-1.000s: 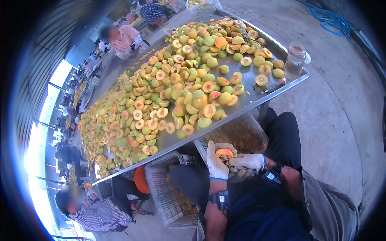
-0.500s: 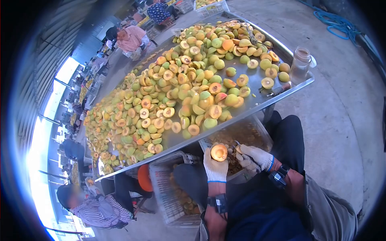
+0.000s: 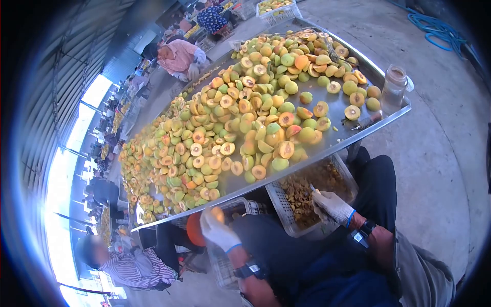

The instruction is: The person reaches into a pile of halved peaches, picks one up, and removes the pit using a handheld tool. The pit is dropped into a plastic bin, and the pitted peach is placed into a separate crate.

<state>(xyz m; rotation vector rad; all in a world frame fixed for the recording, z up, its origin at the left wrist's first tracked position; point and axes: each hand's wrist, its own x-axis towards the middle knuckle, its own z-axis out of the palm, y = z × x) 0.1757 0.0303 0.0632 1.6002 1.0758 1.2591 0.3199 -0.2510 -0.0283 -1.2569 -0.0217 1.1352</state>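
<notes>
My left hand (image 3: 220, 230), in a white knit glove, is closed around a peach half (image 3: 218, 214) over the white plastic crate (image 3: 221, 268) on the left. My gloved right hand (image 3: 333, 207) grips a slim metal pitting tool (image 3: 312, 188), its tip pointing up and away; the handle is hidden in the fingers. Beneath that hand stands another crate (image 3: 279, 202) holding brown pits and scraps (image 3: 302, 204). Above both crates, a metal table (image 3: 327, 140) bears a large heap of halved yellow-green peaches (image 3: 235, 123).
A clear jar (image 3: 395, 84) stands at the table's right corner, near a dark-handled tool (image 3: 369, 121). A co-worker in stripes (image 3: 140, 266) sits at lower left, another in pink (image 3: 179, 56) across the table. A blue hose (image 3: 434, 30) lies on the floor.
My left hand has moved left with the peach half, from above the pit crate to the left crate. My right hand has shifted slightly right, apart from the left. The view has also shifted.
</notes>
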